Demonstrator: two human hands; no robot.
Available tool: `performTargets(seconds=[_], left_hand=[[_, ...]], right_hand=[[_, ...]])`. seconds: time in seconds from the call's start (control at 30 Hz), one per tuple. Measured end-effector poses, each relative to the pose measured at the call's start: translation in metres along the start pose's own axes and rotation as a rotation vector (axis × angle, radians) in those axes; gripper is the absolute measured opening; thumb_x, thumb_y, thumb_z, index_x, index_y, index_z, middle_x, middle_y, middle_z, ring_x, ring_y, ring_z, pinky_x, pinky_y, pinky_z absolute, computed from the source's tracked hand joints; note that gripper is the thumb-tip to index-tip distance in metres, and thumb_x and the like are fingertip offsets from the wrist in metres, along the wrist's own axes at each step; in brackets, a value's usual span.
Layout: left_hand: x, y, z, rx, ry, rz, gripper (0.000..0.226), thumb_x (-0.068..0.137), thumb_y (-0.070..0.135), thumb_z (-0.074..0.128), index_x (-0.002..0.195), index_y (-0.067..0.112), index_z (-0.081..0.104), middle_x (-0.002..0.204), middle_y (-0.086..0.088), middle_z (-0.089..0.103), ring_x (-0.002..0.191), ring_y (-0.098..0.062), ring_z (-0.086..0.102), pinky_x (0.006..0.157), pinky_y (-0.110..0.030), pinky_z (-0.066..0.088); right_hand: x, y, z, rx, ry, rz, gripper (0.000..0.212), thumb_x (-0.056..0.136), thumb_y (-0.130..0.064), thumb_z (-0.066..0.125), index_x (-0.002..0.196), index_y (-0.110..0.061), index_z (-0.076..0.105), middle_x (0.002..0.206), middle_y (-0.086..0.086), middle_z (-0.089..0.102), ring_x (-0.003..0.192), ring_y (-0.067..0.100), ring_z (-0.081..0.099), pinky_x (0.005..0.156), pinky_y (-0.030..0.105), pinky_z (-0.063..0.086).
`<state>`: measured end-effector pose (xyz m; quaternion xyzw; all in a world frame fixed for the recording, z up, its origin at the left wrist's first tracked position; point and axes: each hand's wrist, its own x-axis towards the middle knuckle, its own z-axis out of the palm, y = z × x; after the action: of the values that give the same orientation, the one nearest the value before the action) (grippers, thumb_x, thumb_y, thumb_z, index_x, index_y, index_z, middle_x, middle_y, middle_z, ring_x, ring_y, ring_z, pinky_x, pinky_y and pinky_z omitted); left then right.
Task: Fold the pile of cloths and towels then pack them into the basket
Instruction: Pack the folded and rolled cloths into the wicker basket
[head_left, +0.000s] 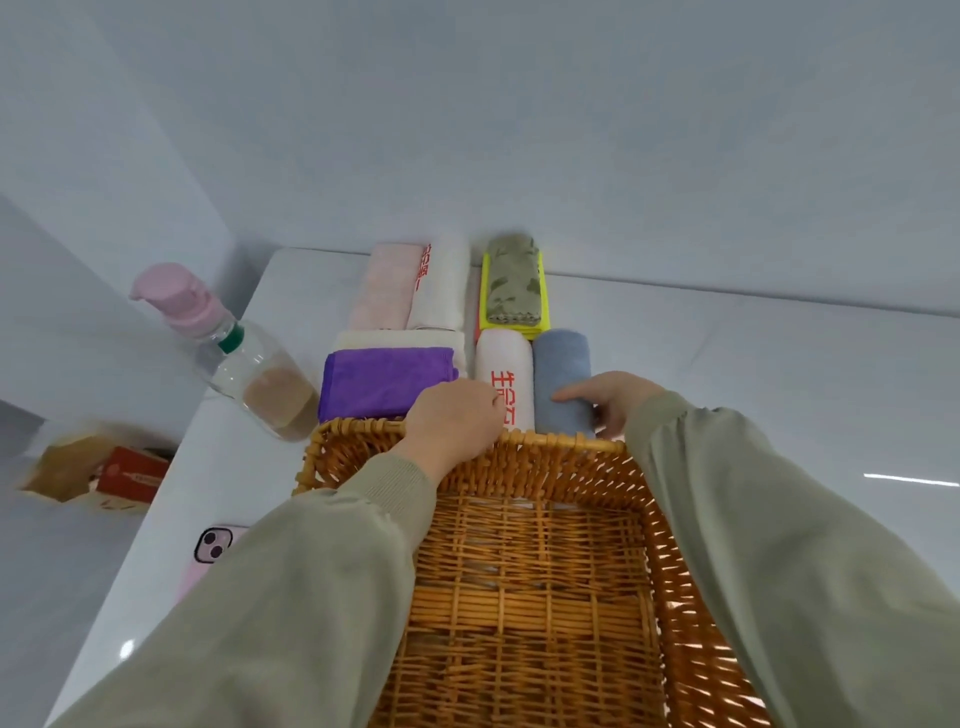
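Basket (524, 540) of woven wicker below, right hand (615, 400) grips plush blue roll (561, 358), left hand (451, 422) clasps white roll (503, 356).

One wide-angle camera, worn on the person's head, looks forward and steeply down, close over the basket (524, 597) at near centre; the table (779, 374) runs to the far wall (519, 130).

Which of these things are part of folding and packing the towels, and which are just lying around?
Job: woven wicker basket; folded purple cloth; white rolled towel with red characters; blue rolled towel; green patterned cloth on folded yellow cloth; folded pink towel.
Lying about: clear pump bottle with pink cap; pink-cased phone; red box.
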<state>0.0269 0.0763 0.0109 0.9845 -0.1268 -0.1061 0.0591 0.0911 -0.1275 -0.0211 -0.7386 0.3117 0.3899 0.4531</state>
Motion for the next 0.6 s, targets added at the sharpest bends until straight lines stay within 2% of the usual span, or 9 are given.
performTargets(seconds=[0.07,0.2,0.27,0.3,0.37,0.43,0.5,0.6], left_hand=[[-0.002,0.001,0.001,0.038,0.035,0.025,0.033,0.103,0.027,0.029,0.099,0.014,0.059,0.094,-0.003,0.065,0.079,-0.022,0.064,0.071,-0.037,0.056],[-0.001,-0.001,0.001,0.007,0.032,0.001,0.032,0.103,0.029,0.028,0.094,0.017,0.056,0.09,-0.002,0.064,0.075,-0.021,0.063,0.066,-0.034,0.055],[0.0,0.0,0.002,0.01,0.03,-0.005,0.033,0.103,0.029,0.028,0.092,0.017,0.057,0.087,-0.001,0.063,0.073,-0.02,0.062,0.063,-0.031,0.052],[0.0,0.0,0.002,-0.006,0.034,-0.016,0.032,0.102,0.03,0.029,0.089,0.018,0.056,0.084,0.0,0.062,0.071,-0.019,0.061,0.06,-0.029,0.049],[-0.002,0.001,0.0,-0.072,0.055,-0.059,0.032,0.101,0.035,0.031,0.085,0.021,0.055,0.08,0.004,0.06,0.068,-0.015,0.057,0.057,-0.025,0.042],[-0.006,0.003,-0.001,-0.155,0.061,-0.083,0.03,0.1,0.037,0.035,0.093,0.023,0.061,0.086,0.007,0.062,0.069,-0.012,0.057,0.059,-0.022,0.041],[-0.009,0.003,-0.005,-0.345,0.054,-0.116,0.026,0.098,0.035,0.043,0.106,0.026,0.065,0.096,0.006,0.068,0.076,-0.009,0.06,0.065,-0.018,0.043],[-0.01,0.003,-0.027,-0.996,0.131,-0.237,0.027,0.095,0.025,0.054,0.122,0.026,0.058,0.114,0.0,0.067,0.088,-0.006,0.064,0.068,-0.013,0.048]], right_hand=[[0.001,-0.002,0.001,0.044,-0.009,0.012,0.074,0.058,-0.019,0.09,0.119,-0.005,0.051,0.11,0.016,0.061,0.098,0.034,0.062,0.085,0.048,0.054],[0.0,-0.003,0.003,0.137,-0.028,0.04,0.079,0.054,-0.015,0.091,0.121,-0.006,0.051,0.113,0.017,0.061,0.098,0.035,0.061,0.071,0.044,0.056],[-0.003,-0.003,0.003,0.151,-0.041,0.049,0.07,0.059,-0.016,0.089,0.118,-0.005,0.052,0.111,0.017,0.062,0.096,0.035,0.062,0.069,0.044,0.055],[-0.006,-0.004,0.002,0.155,-0.041,0.043,0.065,0.063,-0.017,0.087,0.116,-0.004,0.053,0.109,0.017,0.062,0.094,0.034,0.063,0.07,0.044,0.055],[-0.014,-0.007,-0.002,0.172,-0.032,-0.005,0.057,0.068,-0.02,0.085,0.113,-0.002,0.054,0.105,0.016,0.064,0.094,0.032,0.063,0.082,0.044,0.054],[-0.029,-0.011,-0.007,0.221,-0.032,-0.125,0.047,0.074,-0.021,0.081,0.108,-0.002,0.054,0.099,0.012,0.063,0.092,0.026,0.063,0.087,0.039,0.052],[-0.046,-0.016,-0.014,0.179,0.004,-0.309,0.036,0.078,-0.024,0.077,0.102,-0.008,0.056,0.098,0.009,0.064,0.087,0.02,0.062,0.077,0.033,0.053],[-0.077,-0.027,-0.02,-0.136,0.148,-0.597,0.02,0.081,-0.025,0.07,0.094,-0.016,0.058,0.096,0.003,0.066,0.091,0.02,0.063,0.077,0.033,0.053]])
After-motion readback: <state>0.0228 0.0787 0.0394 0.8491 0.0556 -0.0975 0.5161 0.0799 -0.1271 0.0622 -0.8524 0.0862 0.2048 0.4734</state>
